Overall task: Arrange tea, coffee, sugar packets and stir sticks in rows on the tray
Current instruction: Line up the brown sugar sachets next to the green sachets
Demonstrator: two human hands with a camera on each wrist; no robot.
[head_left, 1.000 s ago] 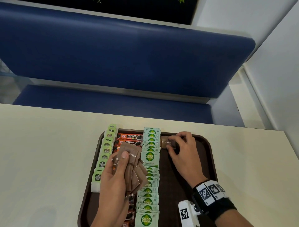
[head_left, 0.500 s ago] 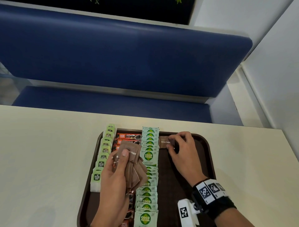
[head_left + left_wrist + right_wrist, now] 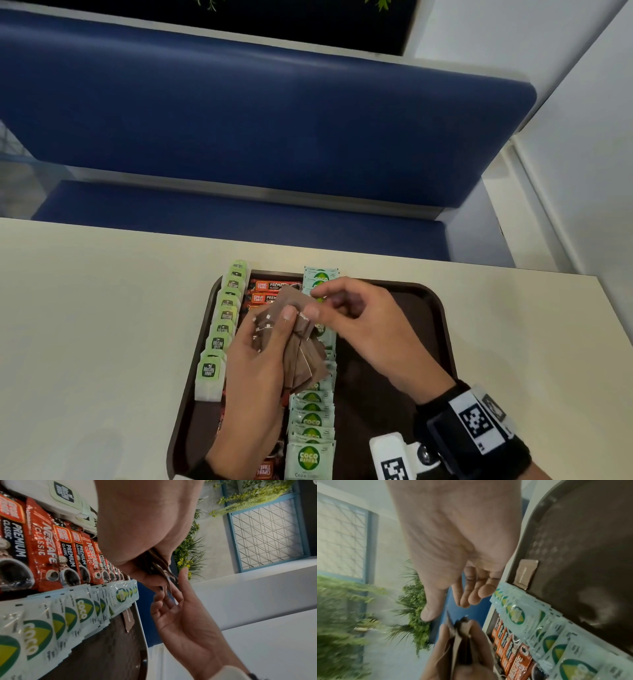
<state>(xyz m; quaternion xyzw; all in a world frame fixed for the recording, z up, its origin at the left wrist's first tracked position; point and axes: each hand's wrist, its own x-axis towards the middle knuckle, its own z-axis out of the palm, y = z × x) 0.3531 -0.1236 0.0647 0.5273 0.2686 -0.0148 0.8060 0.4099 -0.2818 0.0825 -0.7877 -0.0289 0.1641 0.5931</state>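
My left hand grips a fanned bunch of brown sugar packets above the dark brown tray. My right hand is at the top of the bunch, thumb on the uppermost packet's face and fingers just behind it. In the right wrist view a gap shows between the thumb and fingers of the right hand, above the bunch. One brown sugar packet lies alone at the tray's far end, beside the coco sugar row. In the head view my right hand hides it.
Left to right, the tray holds rows of green tea bags, red coffee sachets and coco sugar packets. Bare tray floor lies to the right of them. The tray sits on a cream table. A blue bench stands behind it.
My right hand has left the brown packet at the tray's far end and moved left and up to the bunch in my left hand. The left hand rose slightly.
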